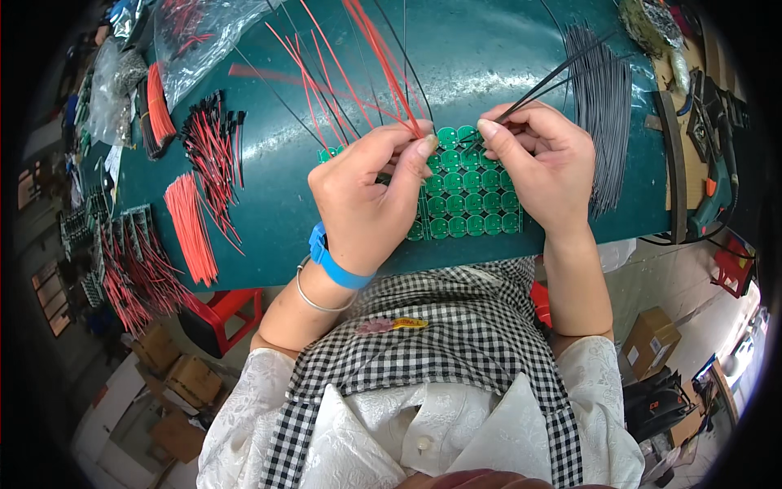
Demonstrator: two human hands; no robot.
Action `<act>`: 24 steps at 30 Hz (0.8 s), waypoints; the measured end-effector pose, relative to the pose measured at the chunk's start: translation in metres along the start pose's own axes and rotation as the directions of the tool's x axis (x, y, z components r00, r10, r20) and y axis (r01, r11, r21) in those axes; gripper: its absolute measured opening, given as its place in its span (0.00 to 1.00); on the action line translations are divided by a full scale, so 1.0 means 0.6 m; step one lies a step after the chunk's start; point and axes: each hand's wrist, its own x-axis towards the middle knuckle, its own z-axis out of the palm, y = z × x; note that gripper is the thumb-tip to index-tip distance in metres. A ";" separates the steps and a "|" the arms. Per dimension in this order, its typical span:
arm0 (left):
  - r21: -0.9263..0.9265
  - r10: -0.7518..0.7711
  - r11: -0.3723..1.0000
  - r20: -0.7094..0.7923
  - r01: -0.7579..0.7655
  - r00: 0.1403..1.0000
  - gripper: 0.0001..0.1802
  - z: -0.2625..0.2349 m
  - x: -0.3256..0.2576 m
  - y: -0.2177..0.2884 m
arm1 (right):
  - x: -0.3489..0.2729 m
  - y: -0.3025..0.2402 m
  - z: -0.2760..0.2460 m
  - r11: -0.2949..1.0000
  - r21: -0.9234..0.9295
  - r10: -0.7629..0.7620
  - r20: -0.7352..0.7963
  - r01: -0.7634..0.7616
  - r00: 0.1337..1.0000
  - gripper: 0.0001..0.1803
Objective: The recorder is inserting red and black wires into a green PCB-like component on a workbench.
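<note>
My left hand (pixel 375 183) pinches a loose bunch of red wires (pixel 383 61) that fan up and away from the fingers. In my right hand (pixel 542 155), thumb and forefinger close on a few black wires (pixel 554 77) whose tails stretch to the upper right. Both hands hover over a panel of small round green circuit boards (pixel 476 191) lying on the table. Several red and black wires stand up from the panel's far left side, partly behind my left hand. Part of the panel is covered by that hand.
A teal mat (pixel 277 155) covers the table. A sheaf of black wires (pixel 601 122) lies at the right, and red wire bundles (pixel 191 228) lie at the left. Finished-looking wired boards (pixel 134 261) hang at the left edge. A soldering tool with an orange-green handle (pixel 713 196) sits far right.
</note>
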 end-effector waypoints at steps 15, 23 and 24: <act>-0.021 -0.033 0.999 0.064 0.035 0.997 0.04 0.019 0.008 -0.004 | 0.003 0.001 0.005 0.996 -0.059 -0.071 0.021 0.072 0.997 0.06; -0.008 -0.025 1.000 0.054 0.025 0.998 0.05 0.027 0.005 -0.010 | 0.014 -0.009 0.015 0.994 -0.096 -0.045 0.122 0.056 0.992 0.17; -0.004 -0.022 1.000 0.052 0.022 0.998 0.05 0.028 0.004 -0.010 | 0.014 -0.008 0.014 0.998 -0.064 -0.014 0.103 0.021 0.995 0.16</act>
